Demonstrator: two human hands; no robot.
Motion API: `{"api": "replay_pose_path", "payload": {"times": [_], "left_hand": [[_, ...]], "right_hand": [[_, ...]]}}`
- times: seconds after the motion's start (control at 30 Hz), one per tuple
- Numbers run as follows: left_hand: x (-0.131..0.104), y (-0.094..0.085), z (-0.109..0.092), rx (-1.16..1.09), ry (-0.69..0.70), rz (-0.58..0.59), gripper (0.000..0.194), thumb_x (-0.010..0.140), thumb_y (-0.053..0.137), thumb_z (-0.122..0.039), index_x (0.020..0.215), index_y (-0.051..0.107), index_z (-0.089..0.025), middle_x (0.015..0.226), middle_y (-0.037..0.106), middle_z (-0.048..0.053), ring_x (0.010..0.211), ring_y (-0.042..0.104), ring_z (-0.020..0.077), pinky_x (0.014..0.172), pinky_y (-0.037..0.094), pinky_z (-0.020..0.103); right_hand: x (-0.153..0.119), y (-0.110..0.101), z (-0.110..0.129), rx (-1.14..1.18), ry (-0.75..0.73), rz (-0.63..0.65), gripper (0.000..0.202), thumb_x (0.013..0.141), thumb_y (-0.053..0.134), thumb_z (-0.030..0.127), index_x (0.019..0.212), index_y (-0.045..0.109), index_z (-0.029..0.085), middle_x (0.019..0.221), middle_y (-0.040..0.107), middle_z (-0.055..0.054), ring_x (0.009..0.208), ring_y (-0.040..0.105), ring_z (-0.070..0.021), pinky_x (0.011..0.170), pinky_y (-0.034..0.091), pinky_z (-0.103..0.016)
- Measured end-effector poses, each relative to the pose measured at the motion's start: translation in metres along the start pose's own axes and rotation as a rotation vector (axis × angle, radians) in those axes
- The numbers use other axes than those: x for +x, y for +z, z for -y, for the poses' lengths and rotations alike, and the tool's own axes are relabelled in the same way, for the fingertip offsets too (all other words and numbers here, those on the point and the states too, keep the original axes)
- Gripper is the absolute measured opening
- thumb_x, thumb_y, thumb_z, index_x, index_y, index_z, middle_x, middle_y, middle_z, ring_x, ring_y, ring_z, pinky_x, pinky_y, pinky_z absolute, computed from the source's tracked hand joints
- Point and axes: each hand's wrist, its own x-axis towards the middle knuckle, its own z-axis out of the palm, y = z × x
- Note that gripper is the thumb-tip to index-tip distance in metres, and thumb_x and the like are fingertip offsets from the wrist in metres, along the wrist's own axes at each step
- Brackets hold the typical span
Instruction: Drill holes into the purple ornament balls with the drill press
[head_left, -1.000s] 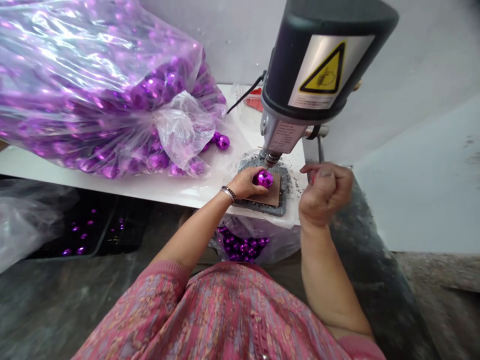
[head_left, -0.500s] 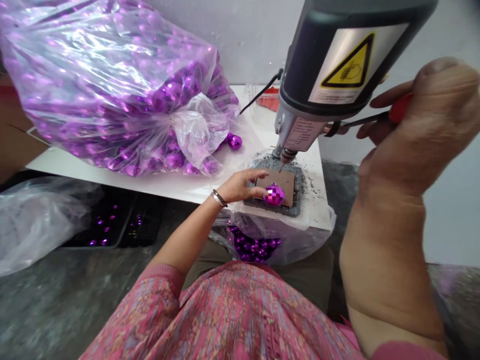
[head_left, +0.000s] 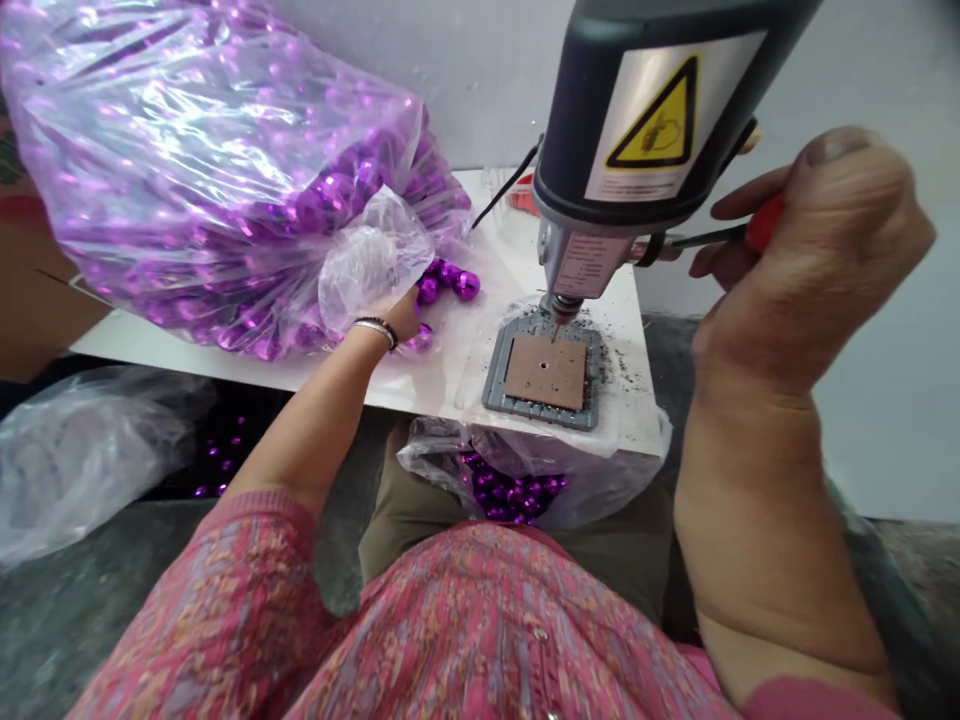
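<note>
My left hand (head_left: pixel 406 317) reaches into the mouth of a big clear plastic bag (head_left: pixel 247 200) full of shiny purple faceted balls; the plastic covers its fingers. Several purple balls (head_left: pixel 466 286) lie on the table beside it. My right hand (head_left: pixel 825 250) is wrapped round the red-knobbed lever (head_left: pixel 763 222) at the side of a drill press (head_left: pixel 660 130). Below its drill bit (head_left: pixel 556 333) a brown square board (head_left: pixel 545 372) with a small hole lies on the grey metal base (head_left: pixel 495 395), with no ball on it.
Dark shavings (head_left: pixel 615 365) are scattered around the base on the white table (head_left: pixel 442 385). An open plastic bag of purple balls (head_left: pixel 514 490) hangs at the table's front edge, over my lap. Crumpled plastic (head_left: pixel 90 450) lies at lower left. A black cord (head_left: pixel 506 190) runs behind the drill.
My left hand has moved left from the board to the big bag's mouth. The purple ball that was on the board is gone from there. My right hand stays on the lever.
</note>
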Motion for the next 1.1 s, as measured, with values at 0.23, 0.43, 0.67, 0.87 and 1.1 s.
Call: {"api": "replay_pose_path", "payload": {"times": [0.23, 0.43, 0.67, 0.87, 1.1], "left_hand": [[-0.017, 0.015, -0.047, -0.01, 0.034, 0.045, 0.073, 0.083, 0.071, -0.037, 0.15, 0.047, -0.019, 0.119, 0.073, 0.015, 0.106, 0.072, 0.0329, 0.093, 0.053, 0.04], [-0.031, 0.021, -0.059, -0.492, 0.197, -0.026, 0.068, 0.076, 0.076, -0.032, 0.139, 0.054, -0.015, 0.128, 0.069, 0.014, 0.105, 0.069, 0.0234, 0.094, 0.055, 0.035], [-0.064, 0.054, -0.079, -1.501, 0.015, 0.441, 0.071, 0.077, 0.071, -0.037, 0.143, 0.049, -0.026, 0.097, 0.071, 0.003, 0.077, 0.069, 0.0151, 0.066, 0.053, 0.026], [-0.071, 0.07, -0.089, -1.866, -0.128, 0.591, 0.058, 0.069, 0.087, -0.043, 0.113, 0.055, -0.023, 0.084, 0.067, -0.002, 0.069, 0.069, 0.0127, 0.06, 0.05, 0.022], [-0.059, 0.056, -0.109, -1.477, -0.113, 0.379, 0.061, 0.06, 0.09, -0.027, 0.105, 0.048, -0.022, 0.087, 0.069, -0.004, 0.074, 0.068, 0.0119, 0.068, 0.051, 0.024]], "right_hand": [[-0.002, 0.0, -0.002, -0.02, -0.012, -0.017, 0.037, 0.094, 0.046, 0.04, 0.072, 0.051, 0.011, 0.065, 0.056, 0.007, 0.054, 0.044, 0.0069, 0.059, 0.034, -0.014], [-0.004, -0.001, -0.006, -0.032, -0.052, -0.018, 0.044, 0.093, 0.049, 0.049, 0.072, 0.055, 0.01, 0.065, 0.053, 0.006, 0.057, 0.043, 0.0053, 0.06, 0.034, -0.014], [0.005, 0.001, 0.002, -0.079, -0.04, -0.007, 0.041, 0.097, 0.043, 0.038, 0.068, 0.054, 0.01, 0.065, 0.053, 0.002, 0.065, 0.051, 0.0021, 0.065, 0.041, -0.014], [0.045, 0.012, 0.018, -0.178, 0.052, 0.018, 0.038, 0.095, 0.044, 0.028, 0.062, 0.05, 0.01, 0.056, 0.048, 0.004, 0.054, 0.046, 0.0025, 0.057, 0.034, -0.012], [0.077, 0.024, 0.001, -0.177, 0.16, 0.026, 0.035, 0.095, 0.039, 0.032, 0.069, 0.05, 0.012, 0.05, 0.045, 0.009, 0.05, 0.053, 0.0013, 0.065, 0.048, -0.013]]}}
